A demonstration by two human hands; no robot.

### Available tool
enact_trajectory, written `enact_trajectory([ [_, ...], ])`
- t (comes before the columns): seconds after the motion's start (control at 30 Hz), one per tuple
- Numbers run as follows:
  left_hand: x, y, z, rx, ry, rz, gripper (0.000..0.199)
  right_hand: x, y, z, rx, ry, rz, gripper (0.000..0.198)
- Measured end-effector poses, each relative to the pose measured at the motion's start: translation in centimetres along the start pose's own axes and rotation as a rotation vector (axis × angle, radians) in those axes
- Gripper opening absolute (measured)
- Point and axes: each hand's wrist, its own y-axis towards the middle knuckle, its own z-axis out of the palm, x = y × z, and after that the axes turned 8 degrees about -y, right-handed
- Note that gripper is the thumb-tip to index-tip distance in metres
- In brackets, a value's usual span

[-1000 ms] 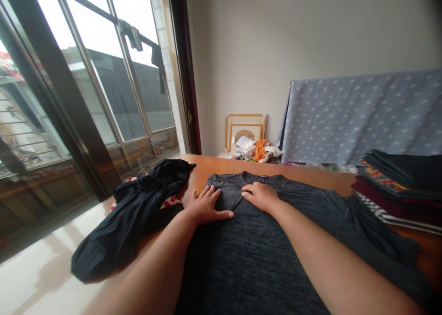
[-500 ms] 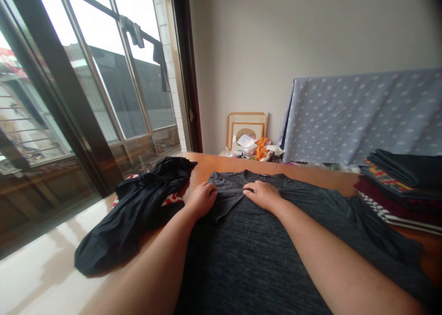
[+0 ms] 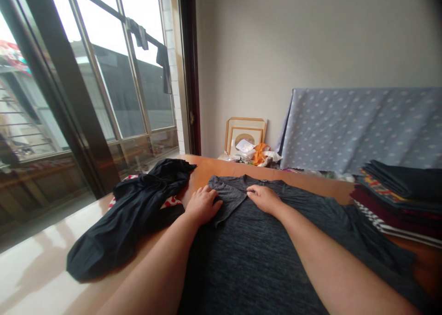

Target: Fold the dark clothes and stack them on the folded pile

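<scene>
A dark grey T-shirt [image 3: 248, 255] lies spread over the table, its neckline at the far side. Its left sleeve [image 3: 229, 195] is folded inward over the body. Beside that sleeve's outer edge is my left hand [image 3: 203, 204], palm down with fingers apart and thumb out, holding nothing. My right hand [image 3: 264, 197] rests near the neckline, thumb and fingers pinched on the shirt at the inner end of the folded sleeve; the fingertips are partly hidden.
To the left lies a crumpled black garment [image 3: 127, 227] over red-and-white cloth. Folded clothes [image 3: 404, 190] are stacked on the right of the brown table [image 3: 207, 165]. Behind are picture frames [image 3: 229, 135], an orange item [image 3: 260, 154] and a dotted blue cloth [image 3: 362, 126].
My left hand has let go of the sleeve edge, its fingers spreading and shifting slightly nearer me. The right hand stays at the sleeve's inner end. The view has tilted up slightly.
</scene>
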Motion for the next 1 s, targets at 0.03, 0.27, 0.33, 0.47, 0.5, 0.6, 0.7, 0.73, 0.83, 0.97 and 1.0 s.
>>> enact_trajectory([
  [0.03,0.0,0.0,0.0,-0.002,0.001,0.0,0.035,-0.2,0.2,0.0,0.005,0.077,0.018,0.034],
  [0.27,0.3,0.1,0.3,-0.005,-0.006,0.003,0.036,-2.1,0.9,-2.1,0.159,0.749,0.288,0.036],
  [0.33,0.3,0.1,0.4,-0.003,-0.003,-0.004,0.035,-3.0,0.8,-2.8,0.205,0.9,0.352,0.034],
  [0.47,0.4,0.2,0.4,0.004,-0.004,-0.009,0.036,-5.0,0.6,-3.7,0.239,1.035,0.455,0.027],
  [0.5,0.4,0.2,0.4,0.008,-0.005,-0.011,0.036,-5.4,0.5,-3.8,0.244,1.048,0.465,0.026],
  [0.6,0.4,0.2,0.3,0.017,-0.003,-0.011,0.036,-6.2,0.2,-4.1,0.266,1.053,0.483,0.024],
  [0.7,0.5,0.2,0.4,0.013,-0.001,-0.003,0.036,-6.6,0.1,-4.2,0.242,1.014,0.506,0.023],
  [0.73,0.4,0.2,0.4,0.011,-0.002,-0.004,0.036,-6.6,0.1,-4.2,0.223,0.988,0.515,0.023],
  [0.83,0.3,0.1,0.3,0.014,-0.008,-0.017,0.037,-6.7,0.4,-4.2,0.179,0.914,0.538,0.021],
  [0.97,0.2,0.1,0.3,0.015,-0.005,-0.024,0.038,-6.6,0.8,-4.7,0.167,0.88,0.543,0.023],
  [1.0,0.2,0.1,0.3,0.013,-0.002,-0.021,0.038,-6.5,0.8,-4.9,0.165,0.865,0.538,0.024],
])
